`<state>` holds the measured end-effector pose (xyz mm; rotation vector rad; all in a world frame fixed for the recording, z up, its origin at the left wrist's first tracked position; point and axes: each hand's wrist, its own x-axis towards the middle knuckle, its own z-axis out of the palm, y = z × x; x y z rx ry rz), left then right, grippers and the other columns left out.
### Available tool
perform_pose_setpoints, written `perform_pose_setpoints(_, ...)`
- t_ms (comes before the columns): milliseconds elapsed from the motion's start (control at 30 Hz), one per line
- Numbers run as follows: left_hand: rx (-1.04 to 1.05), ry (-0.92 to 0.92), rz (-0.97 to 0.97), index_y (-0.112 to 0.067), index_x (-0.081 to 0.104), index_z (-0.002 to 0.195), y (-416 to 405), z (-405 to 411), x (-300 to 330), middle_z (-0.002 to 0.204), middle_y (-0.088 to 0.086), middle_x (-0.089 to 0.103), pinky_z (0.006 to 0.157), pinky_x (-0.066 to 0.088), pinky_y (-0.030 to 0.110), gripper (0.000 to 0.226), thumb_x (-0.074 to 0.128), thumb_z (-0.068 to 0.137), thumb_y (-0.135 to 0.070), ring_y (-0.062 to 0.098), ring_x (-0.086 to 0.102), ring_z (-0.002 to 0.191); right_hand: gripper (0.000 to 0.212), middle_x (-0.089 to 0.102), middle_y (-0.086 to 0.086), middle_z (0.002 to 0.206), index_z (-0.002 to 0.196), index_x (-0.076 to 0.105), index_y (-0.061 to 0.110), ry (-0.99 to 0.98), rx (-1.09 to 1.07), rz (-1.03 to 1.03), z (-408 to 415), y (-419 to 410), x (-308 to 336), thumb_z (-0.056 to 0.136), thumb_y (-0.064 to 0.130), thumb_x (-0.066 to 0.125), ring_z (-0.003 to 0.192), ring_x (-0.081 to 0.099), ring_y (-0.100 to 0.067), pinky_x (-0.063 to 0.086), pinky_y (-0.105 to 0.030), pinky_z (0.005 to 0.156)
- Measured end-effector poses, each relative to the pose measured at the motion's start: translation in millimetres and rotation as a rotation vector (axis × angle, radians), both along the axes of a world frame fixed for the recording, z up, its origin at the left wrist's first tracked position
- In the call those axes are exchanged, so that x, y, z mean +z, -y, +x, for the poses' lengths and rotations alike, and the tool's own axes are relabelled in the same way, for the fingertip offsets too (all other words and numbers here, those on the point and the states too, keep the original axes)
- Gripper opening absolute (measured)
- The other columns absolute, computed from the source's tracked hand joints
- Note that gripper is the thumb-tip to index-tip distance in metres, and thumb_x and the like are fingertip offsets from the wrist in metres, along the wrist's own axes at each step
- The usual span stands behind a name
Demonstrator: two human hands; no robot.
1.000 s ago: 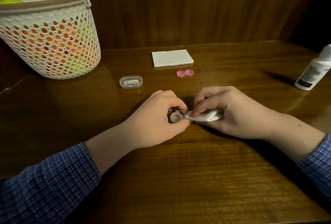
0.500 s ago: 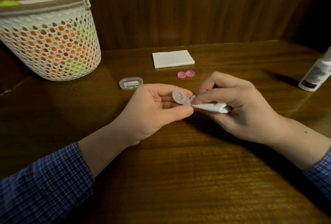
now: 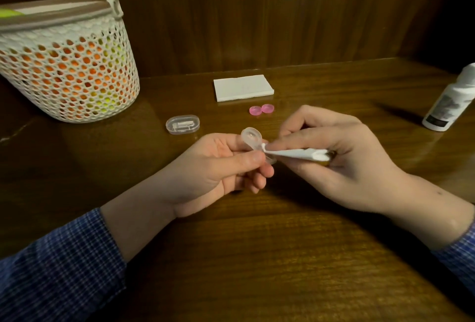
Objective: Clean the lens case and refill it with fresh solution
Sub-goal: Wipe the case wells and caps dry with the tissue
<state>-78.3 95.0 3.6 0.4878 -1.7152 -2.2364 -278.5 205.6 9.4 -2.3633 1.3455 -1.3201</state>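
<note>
Left hand (image 3: 216, 167) pinches the clear, uncapped lens case (image 3: 253, 139); right hand (image 3: 334, 157) grips a rolled white tissue (image 3: 293, 153) touching it.

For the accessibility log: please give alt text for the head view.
The left hand holds a clear lens case while the right hand wipes it with a folded white tissue. Two pink caps, a tissue stack and a solution bottle sit on the wooden table.
</note>
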Motion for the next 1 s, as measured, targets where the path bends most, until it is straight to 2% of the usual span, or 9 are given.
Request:
perform_pose_setpoints(167,0.043,0.004,-0.036,-0.005,0.074,0.104,-2,0,-3,0.083,0.011,0.073,0.065,0.056,0.022,0.020,0.066,0.086,-0.010,0.013,0.068,0.072,0.022,0.065,-0.009,0.095,0.109,0.079,0.009,0.024,0.012,0.138,1,-2,2,0.091,0.016,0.069,0.085,0.063,-0.019,0.044,-0.013,0.087)
perform_pose_setpoints(367,0.158,0.015,-0.245,-0.006,0.072,0.111,-8,0,-8,0.086,0.009,0.076,0.066,0.056,0.022,0.032,0.068,0.082,-0.017,0.014,0.070,0.074,0.019,0.065,-0.006,0.096,0.106,0.081,0.015,0.040,-0.026,0.228,6,-3,2,0.088,0.019,0.073,0.090,0.062,-0.020,0.052,-0.026,0.076)
perform_pose_setpoints(533,0.274,-0.003,-0.479,-0.012,0.073,0.113,-14,-1,-11,0.085,0.008,0.077,0.066,0.059,0.027,0.032,0.069,0.083,-0.022,0.016,0.072,0.072,0.014,0.068,0.004,0.093,0.099,0.082,0.019,0.118,-0.119,0.271,11,-4,-1,0.087,0.019,0.075,0.092,0.065,-0.016,0.053,-0.020,0.077)
perform_pose_setpoints(600,0.308,0.004,-0.565,-0.011,0.072,0.114,-15,-2,-11,0.085,0.008,0.077,0.067,0.061,0.030,0.029,0.069,0.085,-0.018,0.017,0.073,0.072,0.013,0.069,0.009,0.092,0.098,0.082,0.021,0.139,-0.154,0.286,13,-4,-1,0.086,0.020,0.076,0.093,0.066,-0.013,0.053,-0.018,0.077)
perform_pose_setpoints(733,0.350,0.022,-0.615,-0.014,0.072,0.113,-15,-3,-10,0.086,0.007,0.078,0.066,0.062,0.030,0.031,0.070,0.083,-0.019,0.018,0.075,0.071,0.011,0.070,0.013,0.091,0.096,0.082,0.024,0.164,-0.214,0.314,17,-4,-1,0.087,0.022,0.077,0.095,0.066,-0.009,0.053,-0.017,0.079)
perform_pose_setpoints(833,0.332,0.017,-0.613,-0.014,0.072,0.112,-14,-4,-10,0.085,0.007,0.078,0.066,0.063,0.029,0.032,0.069,0.081,-0.023,0.018,0.075,0.070,0.008,0.073,0.007,0.091,0.095,0.081,0.022,0.166,-0.233,0.394,13,-4,2,0.088,0.022,0.077,0.088,0.070,-0.013,0.057,-0.025,0.075)
perform_pose_setpoints(900,0.286,0.032,-0.573,-0.014,0.073,0.111,-13,-4,-9,0.087,0.009,0.078,0.067,0.062,0.029,0.031,0.069,0.081,-0.023,0.019,0.075,0.073,0.006,0.078,-0.002,0.091,0.092,0.081,0.017,0.327,-0.139,0.598,5,-3,8,0.088,0.018,0.076,0.083,0.074,-0.014,0.060,-0.024,0.070)
perform_pose_setpoints(967,0.213,0.064,-0.368,-0.014,0.076,0.106,-7,-3,-6,0.086,0.008,0.077,0.067,0.060,0.026,0.027,0.071,0.081,-0.023,0.018,0.073,0.074,0.012,0.079,-0.010,0.096,0.094,0.082,0.008,0.770,0.072,0.887,-2,-2,16,0.084,0.010,0.075,0.085,0.076,-0.015,0.061,-0.021,0.069)
perform_pose_setpoints(1000,0.158,0.065,-0.204,-0.013,0.078,0.101,-4,-3,-3,0.084,0.007,0.076,0.066,0.059,0.024,0.023,0.072,0.082,-0.023,0.016,0.072,0.073,0.015,0.079,-0.012,0.097,0.095,0.082,0.006,0.979,0.141,0.952,-5,-3,20,0.082,0.006,0.075,0.086,0.076,-0.016,0.062,-0.022,0.068)
